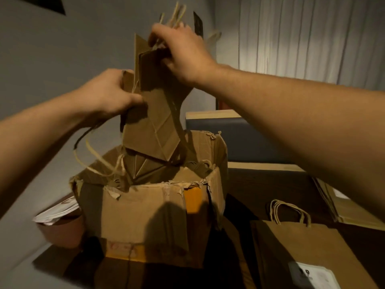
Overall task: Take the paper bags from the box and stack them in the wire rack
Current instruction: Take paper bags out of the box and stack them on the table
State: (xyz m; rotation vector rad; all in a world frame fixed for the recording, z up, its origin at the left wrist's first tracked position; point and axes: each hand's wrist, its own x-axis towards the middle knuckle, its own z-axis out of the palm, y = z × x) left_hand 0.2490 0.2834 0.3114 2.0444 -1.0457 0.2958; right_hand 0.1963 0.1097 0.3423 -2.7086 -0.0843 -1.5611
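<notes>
A torn brown cardboard box (150,211) stands open in the middle, with folded paper bags (145,165) sticking out of its top. Above it I hold a bundle of flat brown paper bags (154,122) lifted clear of the box. My right hand (183,53) grips the bundle's top edge and twine handles. My left hand (110,92) pinches the bundle's left edge, and loose handles dangle below it. No wire rack is in view.
A flat paper bag with handles and a white label (302,251) lies at the lower right. More flat bags (350,205) are stacked at the right edge. A white-lined container (60,217) sits left of the box. A dark seat back (239,134) and a curtain stand behind.
</notes>
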